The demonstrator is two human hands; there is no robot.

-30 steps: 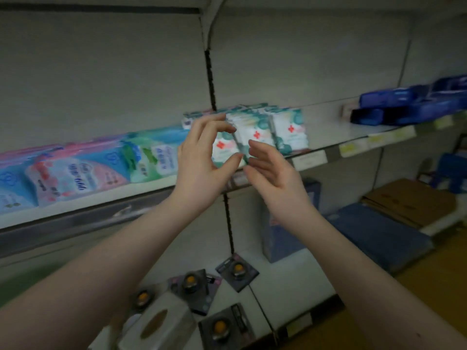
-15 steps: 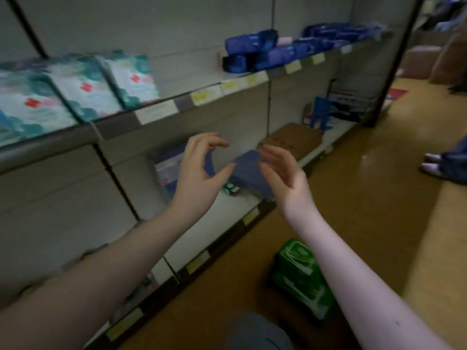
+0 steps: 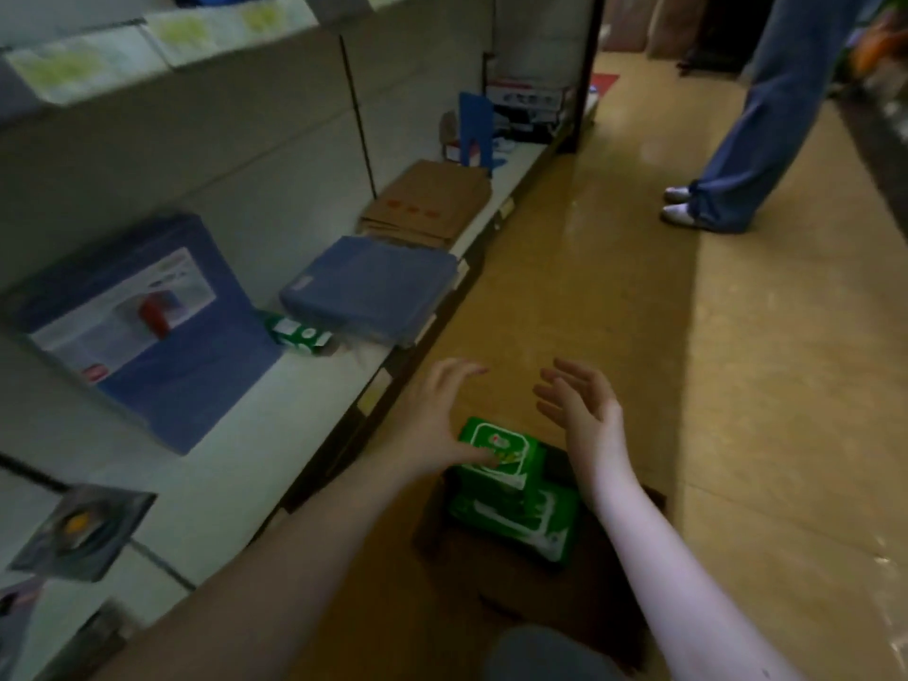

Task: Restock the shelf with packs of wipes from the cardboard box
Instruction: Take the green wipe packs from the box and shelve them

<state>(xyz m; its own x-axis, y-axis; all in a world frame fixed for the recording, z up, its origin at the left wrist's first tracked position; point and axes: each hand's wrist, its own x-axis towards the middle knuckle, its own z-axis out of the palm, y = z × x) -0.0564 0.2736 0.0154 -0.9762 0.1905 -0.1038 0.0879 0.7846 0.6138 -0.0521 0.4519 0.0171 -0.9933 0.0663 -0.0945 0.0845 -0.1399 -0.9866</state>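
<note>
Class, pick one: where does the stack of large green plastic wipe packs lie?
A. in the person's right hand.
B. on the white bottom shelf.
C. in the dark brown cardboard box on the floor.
C: the green wipe packs sit inside the brown cardboard box on the floor.

A shop aisle. Long shelving (image 3: pixel 275 435) bears edge price labels (image 3: pixel 182 29) and packaged goods (image 3: pixel 147 326); a cardboard box (image 3: pixel 545 602) of green wipe packs (image 3: pixel 513 489) sits on the floor (image 3: pixel 737 385).

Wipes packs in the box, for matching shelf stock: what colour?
The wipes packs are green with white markings, head view.
</note>
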